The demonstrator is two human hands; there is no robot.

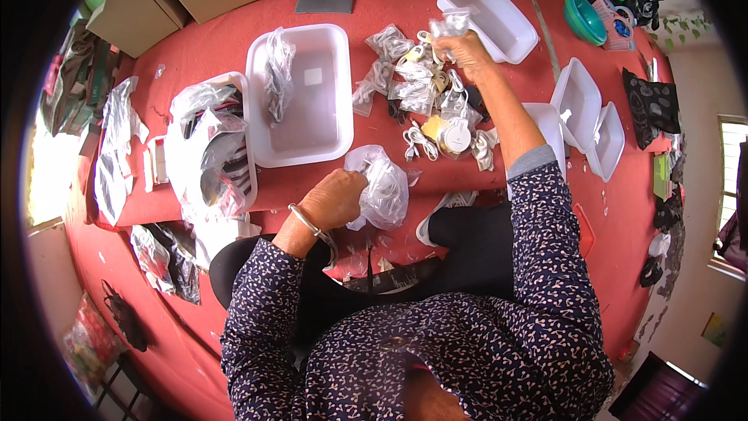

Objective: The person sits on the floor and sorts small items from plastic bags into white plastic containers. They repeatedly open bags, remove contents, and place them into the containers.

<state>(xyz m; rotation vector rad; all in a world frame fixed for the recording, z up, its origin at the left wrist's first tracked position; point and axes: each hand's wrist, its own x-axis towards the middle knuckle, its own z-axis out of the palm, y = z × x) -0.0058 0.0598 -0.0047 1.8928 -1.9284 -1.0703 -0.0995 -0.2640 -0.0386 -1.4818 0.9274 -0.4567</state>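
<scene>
Clock centre: I'm standing here reading the pile of bagged white cables as the hub, with 12 o'clock pointing away from the sitter.
Right grip: the right hand is pinching a clear packet at 12 o'clock, fingers drawn in narrow around it; from here I'm not quite telling whether it is touching the pile or hanging just above.
Left grip: the left hand is bunching the near edge of a white plastic bag at 7 o'clock, fingers curled tight.
Careful handling: a sound packet hold is likely gathering film and cord together, since slick plastic alone is probably slipping; lifting clear of neighbours would be avoiding snagged loose ends, and a light bag hold would be sparing the thin film.
Right arm: it is lying long and nearly straight, forearm pointing toward 11 o'clock.
Left arm: it is bending at the elbow, forearm pointing toward 2 o'clock, bangle circling the wrist.
Neighbours: a white tray is sitting at 1 o'clock, a large tub at 9.
</scene>
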